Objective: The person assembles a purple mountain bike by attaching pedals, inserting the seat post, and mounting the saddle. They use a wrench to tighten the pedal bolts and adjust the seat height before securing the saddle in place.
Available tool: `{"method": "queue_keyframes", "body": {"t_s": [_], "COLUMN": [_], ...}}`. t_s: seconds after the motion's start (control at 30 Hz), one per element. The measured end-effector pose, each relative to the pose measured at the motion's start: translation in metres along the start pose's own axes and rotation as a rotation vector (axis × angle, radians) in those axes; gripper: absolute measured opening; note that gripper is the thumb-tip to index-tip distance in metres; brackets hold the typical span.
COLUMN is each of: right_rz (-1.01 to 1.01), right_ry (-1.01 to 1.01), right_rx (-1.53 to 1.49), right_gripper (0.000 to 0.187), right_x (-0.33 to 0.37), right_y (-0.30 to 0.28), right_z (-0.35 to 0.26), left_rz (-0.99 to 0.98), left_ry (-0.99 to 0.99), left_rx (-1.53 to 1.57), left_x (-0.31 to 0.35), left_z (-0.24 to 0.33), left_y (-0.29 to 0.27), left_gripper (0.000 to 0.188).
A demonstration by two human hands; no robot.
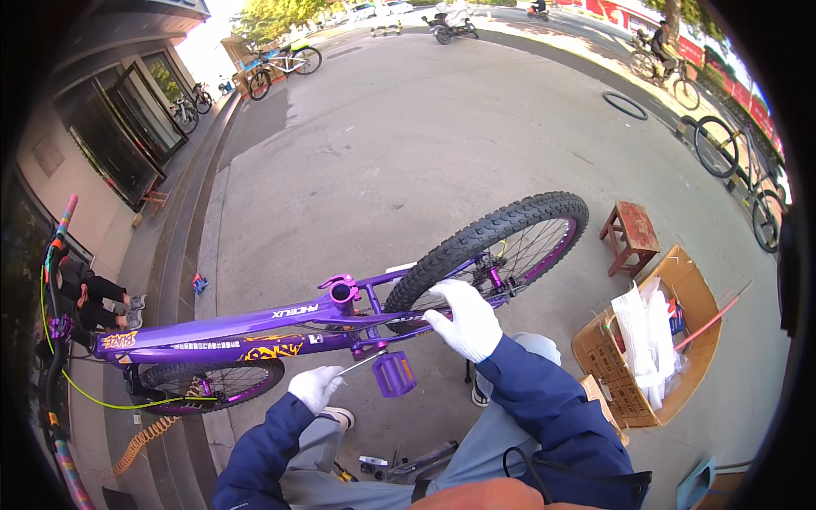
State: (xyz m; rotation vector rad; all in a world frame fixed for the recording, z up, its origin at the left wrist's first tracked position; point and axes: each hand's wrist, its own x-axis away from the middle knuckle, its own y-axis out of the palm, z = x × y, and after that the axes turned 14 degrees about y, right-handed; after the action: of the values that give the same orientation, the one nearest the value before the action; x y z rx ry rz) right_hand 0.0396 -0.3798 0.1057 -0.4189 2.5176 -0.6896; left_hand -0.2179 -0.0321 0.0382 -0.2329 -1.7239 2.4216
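A purple bicycle frame (212,330) stretches across in front of me, with the handlebar to the left and the rear wheel to the right. My left hand (314,388), in a white glove, is closed on a thin metal rod-like tool (360,364). The tool's far end reaches the crank area beside the purple pedal (394,375); its exact contact is hidden. My right hand (467,321), also gloved, is by the knobbly rear tire (501,223), thumb and fingers apart. Above the pedal, a purple seat clamp (342,290) tops the seat tube, without a seatpost.
A cardboard box (616,382) with white packing and a red stick stands right, near a small wooden stool (631,236). Tools (374,461) lie between my feet. A coiled hose (146,442) hangs at lower left; a seated person's legs (106,302) show beyond the handlebar.
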Motion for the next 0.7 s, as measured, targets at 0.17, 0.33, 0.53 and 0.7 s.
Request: {"method": "queue_keyframes", "body": {"t_s": [0.17,0.33,0.53,0.7], "right_rz": [-0.064,-0.22,-0.313,-0.271], "right_ry": [0.025,0.101,-0.057,-0.024], "right_rx": [0.063,0.171,0.102,0.09], "right_gripper": [0.048,0.046,0.06,0.062], "right_x": [-0.01,-0.004,0.011,0.012], "right_y": [0.01,0.007,0.015,0.021], "right_z": [0.01,0.015,0.005,0.0], "left_rz": [-0.163,-0.45,-0.363,-0.174], "left_ry": [-0.241,-0.595,-0.561,-0.277], "left_rx": [0.0,-0.067,-0.27,-0.092], "left_x": [-0.085,0.006,0.114,0.092], "left_z": [0.012,-0.078,-0.074,-0.027], "left_y": [0.141,0.148,-0.035,-0.117], "left_gripper": [0.031,0.04,0.05,0.039]}}
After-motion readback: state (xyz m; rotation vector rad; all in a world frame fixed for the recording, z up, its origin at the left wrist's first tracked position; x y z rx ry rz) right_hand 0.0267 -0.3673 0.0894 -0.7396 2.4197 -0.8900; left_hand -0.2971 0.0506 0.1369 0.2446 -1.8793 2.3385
